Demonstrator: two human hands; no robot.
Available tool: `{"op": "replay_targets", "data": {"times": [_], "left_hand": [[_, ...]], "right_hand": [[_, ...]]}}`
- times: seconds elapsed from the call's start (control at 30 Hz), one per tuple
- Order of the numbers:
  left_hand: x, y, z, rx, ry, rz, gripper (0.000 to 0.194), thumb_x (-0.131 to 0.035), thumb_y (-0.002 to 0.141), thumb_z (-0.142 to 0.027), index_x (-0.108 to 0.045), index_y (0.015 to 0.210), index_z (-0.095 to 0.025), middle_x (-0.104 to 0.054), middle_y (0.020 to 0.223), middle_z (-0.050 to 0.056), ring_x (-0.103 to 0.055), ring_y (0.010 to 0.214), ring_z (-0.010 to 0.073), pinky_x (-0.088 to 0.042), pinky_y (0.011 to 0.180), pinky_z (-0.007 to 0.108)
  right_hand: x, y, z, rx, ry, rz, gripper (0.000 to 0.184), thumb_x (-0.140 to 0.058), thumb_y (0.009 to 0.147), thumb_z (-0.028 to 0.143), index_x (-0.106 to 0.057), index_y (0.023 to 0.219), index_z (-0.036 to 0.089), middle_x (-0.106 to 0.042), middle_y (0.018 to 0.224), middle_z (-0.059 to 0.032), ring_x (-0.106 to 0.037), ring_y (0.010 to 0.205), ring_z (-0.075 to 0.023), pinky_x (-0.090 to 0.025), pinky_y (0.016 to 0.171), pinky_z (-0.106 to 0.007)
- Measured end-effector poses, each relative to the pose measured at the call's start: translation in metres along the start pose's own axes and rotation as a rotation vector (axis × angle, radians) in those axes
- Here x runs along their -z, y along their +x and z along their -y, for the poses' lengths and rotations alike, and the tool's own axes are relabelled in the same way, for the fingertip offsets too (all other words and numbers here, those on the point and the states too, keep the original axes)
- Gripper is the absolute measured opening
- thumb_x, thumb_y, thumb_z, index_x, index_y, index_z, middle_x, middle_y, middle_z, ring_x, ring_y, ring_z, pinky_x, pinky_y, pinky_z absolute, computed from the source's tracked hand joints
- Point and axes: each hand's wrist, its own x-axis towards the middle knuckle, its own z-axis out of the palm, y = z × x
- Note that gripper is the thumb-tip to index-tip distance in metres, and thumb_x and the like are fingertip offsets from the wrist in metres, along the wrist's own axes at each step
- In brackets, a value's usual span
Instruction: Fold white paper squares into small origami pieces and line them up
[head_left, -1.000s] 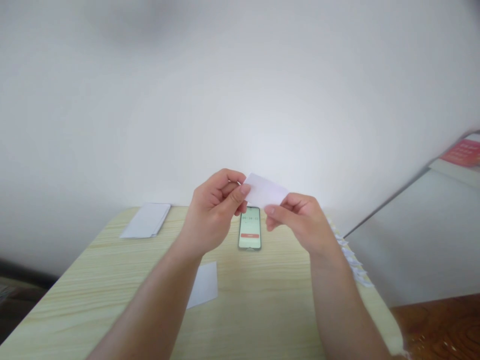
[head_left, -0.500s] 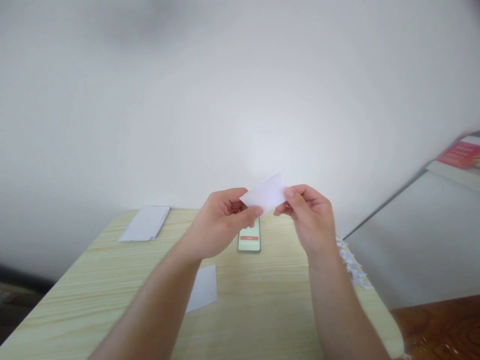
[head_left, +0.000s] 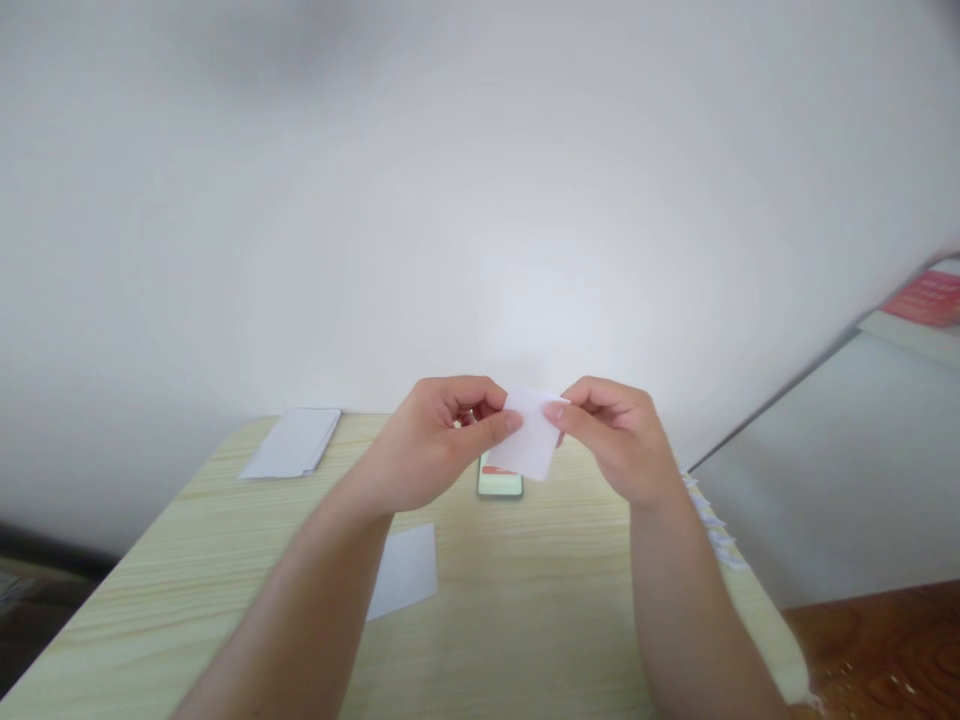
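Between my two hands, raised above the table, is a small white piece of paper (head_left: 531,445). My left hand (head_left: 439,440) pinches its left edge, thumb on the near face. At the upper right corner my right hand (head_left: 611,430) pinches it the same way. The fingers behind the paper are partly hidden. A phone (head_left: 500,489) with a lit screen lies on the table beyond and below the paper, which covers its upper part. Another white sheet (head_left: 409,572) rests on the table beside my left forearm, partly covered by it.
The light wood-grain table (head_left: 495,640) stands against a white wall (head_left: 480,200). A stack of white paper (head_left: 292,443) lies at its back left. Several folded white paper pieces (head_left: 718,535) line the right edge, partly behind my right forearm. Wooden floor (head_left: 885,640) shows at lower right.
The paper has turned in my hands, from a slanted, pointed shape to a roughly square one hanging lower over the phone. My right hand has shifted slightly left and down.
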Motion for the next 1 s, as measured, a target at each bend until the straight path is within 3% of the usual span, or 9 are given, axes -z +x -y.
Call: {"op": "replay_targets", "data": {"times": [0.2, 0.33, 0.47, 0.67, 0.8, 1.0], "left_hand": [[-0.004, 0.006, 0.003, -0.068, -0.112, -0.101, 0.031, -0.072, 0.093, -0.037, -0.063, 0.073, -0.016, -0.057, 0.068, -0.001, -0.050, 0.066, 0.0115, -0.038, 0.061, 0.026], [-0.006, 0.009, 0.004, -0.083, -0.176, -0.124, 0.027, -0.071, 0.094, -0.036, -0.064, 0.078, -0.016, -0.058, 0.070, -0.001, -0.051, 0.068, 0.0109, -0.041, 0.063, 0.025], [-0.009, 0.009, 0.003, -0.081, -0.198, -0.148, 0.022, -0.070, 0.095, -0.036, -0.065, 0.086, -0.016, -0.061, 0.075, 0.000, -0.052, 0.069, 0.0106, -0.040, 0.061, 0.024], [-0.011, 0.005, 0.002, -0.093, -0.247, -0.101, 0.015, -0.070, 0.095, -0.029, -0.067, 0.105, -0.019, -0.064, 0.069, -0.001, -0.059, 0.066, 0.0138, -0.046, 0.062, 0.028], [-0.011, 0.004, 0.004, -0.168, -0.302, -0.107, 0.006, -0.067, 0.095, -0.021, -0.072, 0.098, -0.019, -0.066, 0.074, 0.001, -0.061, 0.067, 0.0138, -0.050, 0.063, 0.029], [-0.009, 0.004, 0.009, -0.165, -0.326, -0.094, 0.019, -0.060, 0.094, -0.011, -0.077, 0.095, -0.020, -0.068, 0.080, 0.003, -0.063, 0.073, 0.0148, -0.052, 0.067, 0.030]], "right_hand": [[-0.002, 0.004, -0.004, -0.012, 0.092, 0.009, 0.009, -0.082, 0.087, 0.032, -0.079, 0.088, 0.022, -0.076, 0.077, 0.0004, -0.071, 0.070, -0.0139, -0.059, 0.066, -0.025], [-0.002, 0.004, -0.006, -0.008, 0.093, -0.023, 0.009, -0.082, 0.086, 0.029, -0.080, 0.086, 0.021, -0.077, 0.074, 0.0004, -0.071, 0.066, -0.0131, -0.060, 0.062, -0.023], [-0.003, 0.005, -0.009, -0.040, 0.173, 0.002, 0.017, -0.082, 0.086, 0.030, -0.079, 0.101, 0.022, -0.079, 0.080, -0.0010, -0.074, 0.068, -0.0151, -0.065, 0.065, -0.028], [-0.005, 0.006, -0.012, -0.015, 0.275, -0.038, 0.012, -0.084, 0.084, 0.026, -0.077, 0.094, 0.024, -0.076, 0.073, 0.0018, -0.072, 0.068, -0.0140, -0.067, 0.064, -0.028], [-0.002, 0.006, -0.014, -0.021, 0.343, 0.026, 0.008, -0.079, 0.088, 0.024, -0.080, 0.096, 0.025, -0.075, 0.076, 0.0008, -0.073, 0.066, -0.0146, -0.067, 0.062, -0.030], [0.000, 0.004, -0.011, -0.085, 0.407, 0.070, 0.013, -0.070, 0.090, 0.017, -0.081, 0.095, 0.023, -0.074, 0.083, -0.0017, -0.072, 0.075, -0.0162, -0.069, 0.066, -0.033]]}}
